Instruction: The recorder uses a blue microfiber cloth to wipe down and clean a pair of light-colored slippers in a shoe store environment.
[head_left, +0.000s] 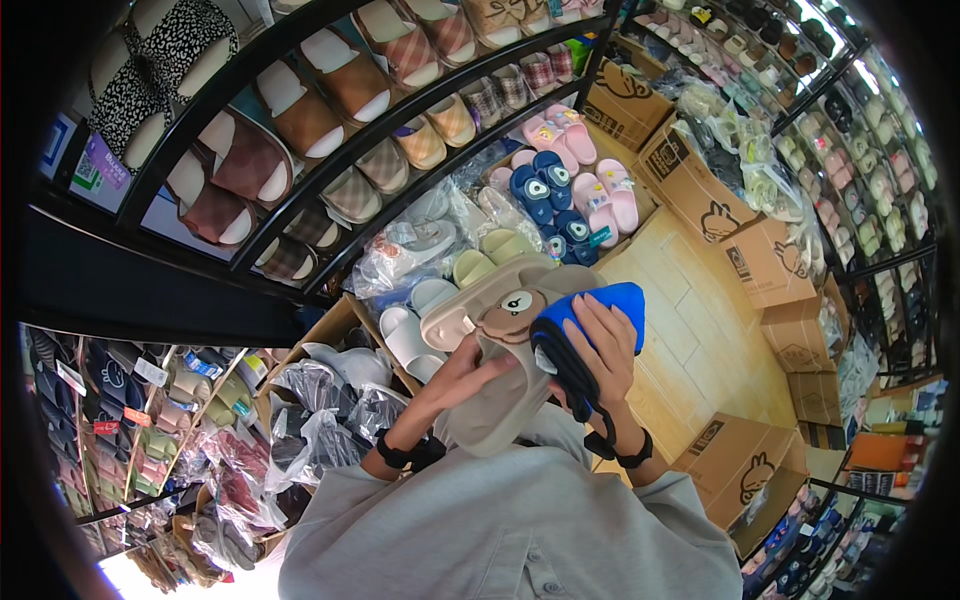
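Note:
A pair of taupe rubber slide slippers is in my left hand, the thumb pressed onto the insole of the nearer one. Across that slipper's strap is a brown cartoon animal face with a large white muzzle. The second slipper lies behind it, partly covered. My right hand grips a folded blue and black cloth item against the right side of the slippers; its exact kind is unclear. The right fingers lie spread over the blue side. Both wrists wear black bands.
Black shelving with plaid slippers rises at the far left. Below it, cartons hold bagged slippers, green slides, navy slides and pink slides. Open cardboard boxes line the tiled floor at right; another box stands nearer.

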